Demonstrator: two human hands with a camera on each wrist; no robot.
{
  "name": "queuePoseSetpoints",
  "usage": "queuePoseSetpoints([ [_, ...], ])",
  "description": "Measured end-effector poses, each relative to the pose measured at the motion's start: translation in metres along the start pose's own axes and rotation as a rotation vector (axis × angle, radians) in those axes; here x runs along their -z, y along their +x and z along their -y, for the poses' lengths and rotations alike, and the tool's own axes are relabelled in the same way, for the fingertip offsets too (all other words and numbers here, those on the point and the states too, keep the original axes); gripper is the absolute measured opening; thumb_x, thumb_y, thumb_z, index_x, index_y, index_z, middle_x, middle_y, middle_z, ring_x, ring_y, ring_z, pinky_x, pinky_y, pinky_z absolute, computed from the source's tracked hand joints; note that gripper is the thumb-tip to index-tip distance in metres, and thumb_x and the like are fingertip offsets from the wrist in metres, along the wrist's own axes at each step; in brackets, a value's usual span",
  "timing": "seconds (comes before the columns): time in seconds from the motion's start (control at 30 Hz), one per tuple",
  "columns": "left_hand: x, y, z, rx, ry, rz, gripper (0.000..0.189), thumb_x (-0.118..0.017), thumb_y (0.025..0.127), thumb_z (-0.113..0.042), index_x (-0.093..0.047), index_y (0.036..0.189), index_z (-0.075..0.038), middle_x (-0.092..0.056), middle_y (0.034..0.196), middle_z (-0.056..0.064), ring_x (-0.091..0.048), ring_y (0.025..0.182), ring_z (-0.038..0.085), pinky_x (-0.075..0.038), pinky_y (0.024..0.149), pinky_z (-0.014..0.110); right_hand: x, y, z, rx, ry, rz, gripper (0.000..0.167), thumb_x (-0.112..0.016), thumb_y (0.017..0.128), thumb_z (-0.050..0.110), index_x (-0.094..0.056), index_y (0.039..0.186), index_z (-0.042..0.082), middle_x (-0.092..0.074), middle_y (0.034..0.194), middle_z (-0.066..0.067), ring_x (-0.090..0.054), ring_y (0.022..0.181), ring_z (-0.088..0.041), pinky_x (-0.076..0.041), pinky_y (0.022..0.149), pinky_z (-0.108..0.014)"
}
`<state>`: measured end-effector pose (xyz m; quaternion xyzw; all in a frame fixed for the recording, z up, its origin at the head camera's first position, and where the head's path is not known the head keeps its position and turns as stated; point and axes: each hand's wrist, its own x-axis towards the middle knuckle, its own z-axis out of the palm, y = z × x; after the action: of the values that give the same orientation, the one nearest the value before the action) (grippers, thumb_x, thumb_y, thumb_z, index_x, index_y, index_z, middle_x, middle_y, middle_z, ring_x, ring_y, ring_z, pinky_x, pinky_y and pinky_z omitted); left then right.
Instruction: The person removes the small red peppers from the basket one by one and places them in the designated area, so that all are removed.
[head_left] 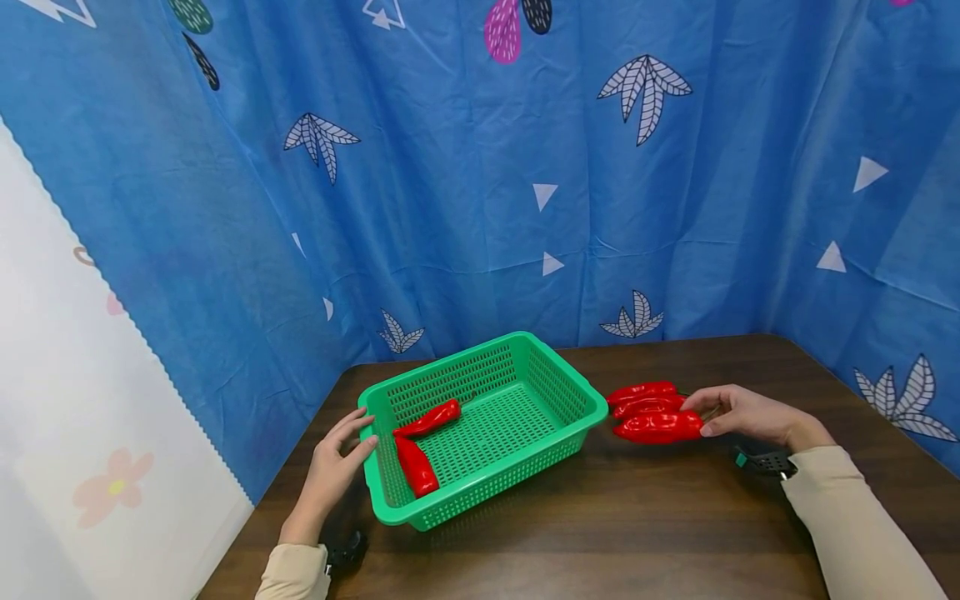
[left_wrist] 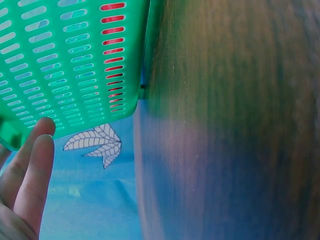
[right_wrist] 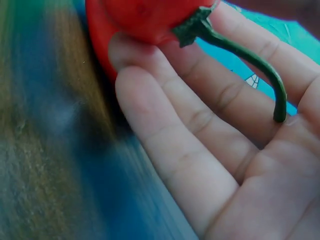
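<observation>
My right hand [head_left: 757,415] pinches the stem end of a red pepper [head_left: 656,427] between thumb and fingers. In the right wrist view, the green stem [right_wrist: 250,57] of that red pepper curves over my palm. Just behind it lie more red peppers [head_left: 643,392], side by side on the table. At the left end of a green plastic basket [head_left: 480,496], my left hand [head_left: 333,467] touches the rim with extended fingers. From the left wrist, two straight fingers [left_wrist: 40,165] show along the basket's outer wall. Inside the basket are two red peppers, one slanted [head_left: 429,419] and one near the left wall [head_left: 415,467].
The dark wooden table [head_left: 600,533] reaches back to a blue patterned curtain [head_left: 480,208]. A white cloth [head_left: 90,375] hangs along the left side. Both wrists wear black straps, with cream sleeves behind them.
</observation>
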<state>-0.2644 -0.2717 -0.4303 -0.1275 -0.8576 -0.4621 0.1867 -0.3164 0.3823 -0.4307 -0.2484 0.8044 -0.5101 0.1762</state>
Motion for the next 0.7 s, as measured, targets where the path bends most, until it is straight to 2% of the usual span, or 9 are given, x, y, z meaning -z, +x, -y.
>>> queuePoseSetpoints([
  [0.17, -0.0003, 0.0005, 0.0015, -0.002, -0.004, 0.004, 0.041, -0.066, 0.098, -0.021, -0.062, 0.135, -0.004, -0.046, 0.154, 0.014, -0.041, 0.143, 0.03, -0.052, 0.102, 0.042, -0.0003, 0.0015, -0.0045, -0.032, -0.018, -0.011, 0.049, -0.069, 0.091, 0.011, -0.053, 0.131, -0.012, -0.067, 0.115, 0.008, -0.062, 0.102, -0.01, -0.058, 0.087, -0.028],
  [0.4, -0.0008, 0.0005, 0.0021, -0.007, -0.003, 0.001, 0.041, -0.066, 0.098, -0.02, -0.062, 0.135, -0.003, -0.046, 0.154, 0.014, -0.042, 0.142, 0.03, -0.052, 0.101, 0.036, -0.0004, 0.002, -0.0075, -0.063, -0.049, -0.027, 0.051, -0.071, 0.089, 0.012, -0.054, 0.13, -0.012, -0.065, 0.119, -0.002, -0.061, 0.104, -0.011, -0.057, 0.087, -0.028],
  [0.6, -0.0007, 0.0003, 0.0018, -0.009, -0.001, 0.0, 0.04, -0.066, 0.098, -0.02, -0.062, 0.135, -0.004, -0.046, 0.154, 0.014, -0.042, 0.142, 0.029, -0.052, 0.102, 0.041, -0.0011, 0.0028, -0.0088, -0.088, -0.081, -0.039, 0.049, -0.072, 0.088, 0.013, -0.055, 0.128, -0.009, -0.063, 0.122, -0.009, -0.059, 0.107, -0.015, -0.056, 0.087, -0.029],
  [0.7, -0.0006, -0.0001, 0.002, -0.008, 0.008, 0.003, 0.041, -0.066, 0.099, -0.021, -0.062, 0.136, -0.004, -0.046, 0.154, 0.014, -0.043, 0.14, 0.029, -0.053, 0.1, 0.033, -0.0026, 0.0035, -0.0103, -0.092, -0.101, -0.042, 0.047, -0.072, 0.087, 0.014, -0.056, 0.126, -0.008, -0.062, 0.122, -0.012, -0.059, 0.106, -0.017, -0.056, 0.086, -0.03],
])
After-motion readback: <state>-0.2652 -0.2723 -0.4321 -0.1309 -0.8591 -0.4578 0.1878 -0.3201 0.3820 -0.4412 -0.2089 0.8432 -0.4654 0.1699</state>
